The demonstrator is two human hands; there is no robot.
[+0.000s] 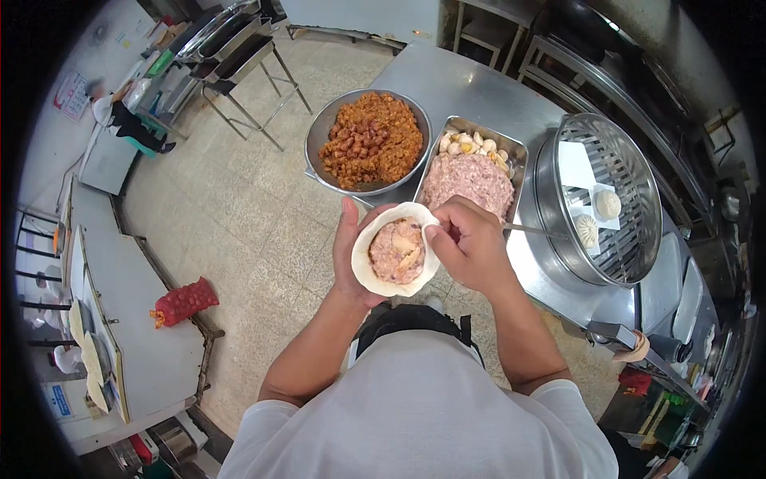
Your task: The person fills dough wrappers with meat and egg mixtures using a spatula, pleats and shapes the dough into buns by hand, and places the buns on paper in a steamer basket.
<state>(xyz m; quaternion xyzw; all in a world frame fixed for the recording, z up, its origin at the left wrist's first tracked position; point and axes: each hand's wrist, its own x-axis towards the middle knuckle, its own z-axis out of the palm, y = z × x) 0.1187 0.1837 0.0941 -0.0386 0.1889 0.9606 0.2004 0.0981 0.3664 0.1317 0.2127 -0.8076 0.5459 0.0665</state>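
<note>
My left hand [346,254] cups a round white dough wrapper [363,267] from beneath, thumb up along its side. Pink minced-meat filling [396,254] with paler pieces on top lies in the wrapper's middle. The thumb and fingers of my right hand [464,243] pinch the wrapper's right edge, which is drawn up a little there. Just beyond my hands is a metal tray [520,164] of pink minced meat [471,185] and pale, yellowish rounded pieces [476,148]. A thin metal handle [536,231] shows behind my right wrist; its other end is hidden.
A metal bowl [313,132] of reddish-brown filling sits left of the tray on the steel table [447,80]. To the right, a round steamer [638,239] holds two pleated buns [607,204] on paper squares. A red net sack [185,302] lies at left; another person [132,120] sits farther back.
</note>
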